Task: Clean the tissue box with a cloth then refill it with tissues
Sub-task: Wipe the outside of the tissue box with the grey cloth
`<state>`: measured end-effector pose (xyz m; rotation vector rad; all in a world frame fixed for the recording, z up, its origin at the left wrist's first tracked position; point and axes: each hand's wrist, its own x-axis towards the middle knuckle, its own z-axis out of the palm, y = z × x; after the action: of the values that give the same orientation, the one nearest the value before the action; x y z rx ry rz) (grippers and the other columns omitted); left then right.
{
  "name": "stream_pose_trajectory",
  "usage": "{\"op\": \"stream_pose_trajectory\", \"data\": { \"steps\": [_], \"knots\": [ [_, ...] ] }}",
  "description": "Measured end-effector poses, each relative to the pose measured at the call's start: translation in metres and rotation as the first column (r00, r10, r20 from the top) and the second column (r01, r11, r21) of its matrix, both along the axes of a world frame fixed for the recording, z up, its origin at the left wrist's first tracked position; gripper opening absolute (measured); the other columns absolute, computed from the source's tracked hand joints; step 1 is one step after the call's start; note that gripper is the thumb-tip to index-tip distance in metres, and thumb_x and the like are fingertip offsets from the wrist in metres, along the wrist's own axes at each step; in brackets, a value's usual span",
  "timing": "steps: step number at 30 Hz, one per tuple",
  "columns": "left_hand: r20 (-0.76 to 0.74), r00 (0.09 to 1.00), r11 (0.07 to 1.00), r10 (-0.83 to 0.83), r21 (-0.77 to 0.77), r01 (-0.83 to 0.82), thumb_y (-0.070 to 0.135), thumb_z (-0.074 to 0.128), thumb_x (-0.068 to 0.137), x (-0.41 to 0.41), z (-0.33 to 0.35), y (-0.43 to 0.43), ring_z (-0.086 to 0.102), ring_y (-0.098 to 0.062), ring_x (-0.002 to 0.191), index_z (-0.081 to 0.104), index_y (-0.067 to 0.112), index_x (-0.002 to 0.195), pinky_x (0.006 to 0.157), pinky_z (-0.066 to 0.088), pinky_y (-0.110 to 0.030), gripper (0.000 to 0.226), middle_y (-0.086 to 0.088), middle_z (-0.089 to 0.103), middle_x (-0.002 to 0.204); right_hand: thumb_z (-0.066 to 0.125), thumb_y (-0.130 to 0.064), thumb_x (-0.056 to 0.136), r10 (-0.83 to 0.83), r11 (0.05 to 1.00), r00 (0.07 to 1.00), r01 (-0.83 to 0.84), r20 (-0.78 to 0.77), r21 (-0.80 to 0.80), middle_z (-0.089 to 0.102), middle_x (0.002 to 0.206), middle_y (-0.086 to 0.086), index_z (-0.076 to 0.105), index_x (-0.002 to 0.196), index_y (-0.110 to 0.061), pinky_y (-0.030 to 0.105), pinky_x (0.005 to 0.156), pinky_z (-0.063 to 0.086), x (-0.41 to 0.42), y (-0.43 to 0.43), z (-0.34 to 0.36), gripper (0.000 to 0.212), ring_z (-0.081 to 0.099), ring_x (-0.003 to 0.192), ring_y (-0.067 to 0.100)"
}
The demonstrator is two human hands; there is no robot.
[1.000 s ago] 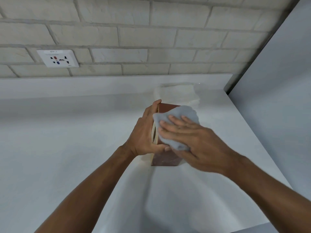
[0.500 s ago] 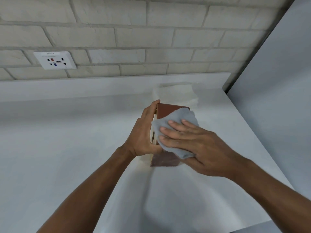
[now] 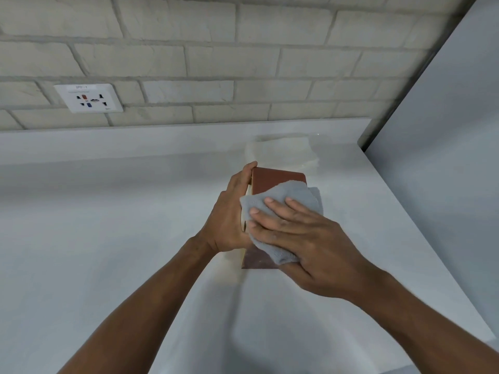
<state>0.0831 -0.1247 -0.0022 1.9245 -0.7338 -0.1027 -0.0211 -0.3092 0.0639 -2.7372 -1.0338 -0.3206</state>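
Note:
A brown tissue box [image 3: 272, 179] stands on the white counter [image 3: 108, 238], its near end showing below the cloth. My left hand [image 3: 229, 220] grips the box's left side, with fingers reaching its far top corner. A grey cloth [image 3: 286, 201] lies over the top of the box. My right hand [image 3: 302, 238] presses the cloth down with straight, spread fingers; the thumb is hidden under the cloth's near edge. A stack of white tissues [image 3: 283, 152] lies on the counter just behind the box.
A pale brick wall [image 3: 243, 63] with a white power socket [image 3: 89, 98] runs along the back. A tall grey panel [image 3: 445, 157] closes off the right side, with a dark gap in the corner. The counter's right edge runs diagonally toward me.
My right hand has slid the cloth slightly toward me and to the right along the box top, baring more of the far brown surface. My left hand keeps its grip.

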Motion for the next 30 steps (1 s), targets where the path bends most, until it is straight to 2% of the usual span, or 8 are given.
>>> {"op": "stream_pose_trajectory", "data": {
  "steps": [7,12,16,18,22,24,28,30],
  "knots": [
    [0.001,1.000,1.000,0.007,-0.021,-0.007,0.098,0.062,0.054,-0.004,0.003,0.000,0.038,-0.017,0.146,0.005,0.029,0.163,0.115,0.041,-0.053,0.141,0.001,0.032,0.158,0.051,-0.017,0.096,-0.009,0.984,0.998,0.021,-0.066,0.175,0.047,0.151,0.001,0.053,0.139,-0.014,0.052,0.114,0.034,-0.014,-0.062,-0.006,0.043,0.038,0.144,0.023],
    [0.002,1.000,1.000,-0.004,0.000,0.004,0.094,0.065,0.056,-0.003,0.004,-0.001,0.040,-0.020,0.145,0.007,0.019,0.164,0.115,0.041,-0.053,0.144,-0.005,0.034,0.157,0.047,-0.020,0.098,-0.014,0.983,1.000,0.015,-0.004,0.182,0.048,0.150,0.004,0.055,0.138,-0.011,0.050,0.116,0.033,-0.009,-0.043,-0.007,0.042,0.036,0.145,0.023],
    [0.046,0.999,0.999,-0.007,0.038,0.005,0.064,0.076,0.061,0.001,0.003,0.000,0.045,-0.015,0.138,0.012,0.018,0.162,0.111,0.045,-0.054,0.129,-0.005,0.039,0.155,0.045,-0.019,0.096,0.039,0.994,0.999,-0.040,0.010,0.101,0.044,0.153,0.002,0.052,0.142,-0.013,0.047,0.119,0.028,0.005,-0.013,-0.006,0.046,0.031,0.147,0.018],
    [0.049,0.999,0.999,-0.016,0.035,0.014,0.069,0.077,0.059,0.001,0.003,0.002,0.044,-0.014,0.139,0.013,0.022,0.161,0.112,0.045,-0.053,0.130,-0.002,0.038,0.155,0.050,-0.014,0.096,0.065,0.991,0.998,-0.062,-0.018,0.115,0.045,0.152,0.001,0.052,0.142,-0.014,0.047,0.119,0.027,0.009,-0.021,-0.004,0.046,0.032,0.146,0.017],
    [0.004,1.000,1.000,-0.004,0.019,0.004,0.096,0.065,0.055,-0.002,0.004,0.002,0.040,-0.018,0.145,0.005,0.026,0.165,0.115,0.041,-0.053,0.143,0.001,0.032,0.158,0.053,-0.020,0.099,-0.173,0.887,0.955,0.258,-0.242,0.383,0.050,0.146,-0.009,0.056,0.137,-0.025,0.039,0.121,0.024,0.024,-0.053,0.005,0.039,0.034,0.144,0.005],
    [0.000,1.000,1.000,-0.003,0.020,0.003,0.098,0.063,0.054,-0.003,0.005,0.001,0.040,-0.017,0.145,0.004,0.026,0.165,0.114,0.041,-0.054,0.144,0.001,0.032,0.158,0.053,-0.021,0.099,-0.258,0.832,0.903,0.388,-0.343,0.396,0.054,0.142,-0.013,0.062,0.131,-0.029,0.026,0.119,0.026,0.038,-0.053,0.009,0.035,0.038,0.140,0.000],
    [0.002,1.000,1.000,-0.002,0.030,0.002,0.099,0.062,0.054,-0.002,0.003,0.001,0.041,-0.016,0.143,0.004,0.028,0.164,0.112,0.042,-0.055,0.144,0.002,0.032,0.157,0.049,-0.035,0.097,-0.488,0.692,0.696,0.676,-0.526,0.253,0.074,0.091,0.004,0.073,0.087,-0.019,0.033,0.078,0.050,0.080,-0.037,0.028,0.031,0.068,0.096,0.019],
    [0.014,1.000,1.000,0.007,0.026,-0.007,0.098,0.062,0.055,-0.002,0.005,0.002,0.040,-0.017,0.143,0.004,0.033,0.164,0.112,0.042,-0.055,0.140,0.003,0.031,0.158,0.043,-0.041,0.098,-0.475,0.786,0.737,0.601,-0.481,0.145,0.069,0.122,0.002,0.071,0.109,-0.026,0.034,0.094,0.047,0.091,-0.022,0.032,0.034,0.061,0.116,0.019]
  ]
}}
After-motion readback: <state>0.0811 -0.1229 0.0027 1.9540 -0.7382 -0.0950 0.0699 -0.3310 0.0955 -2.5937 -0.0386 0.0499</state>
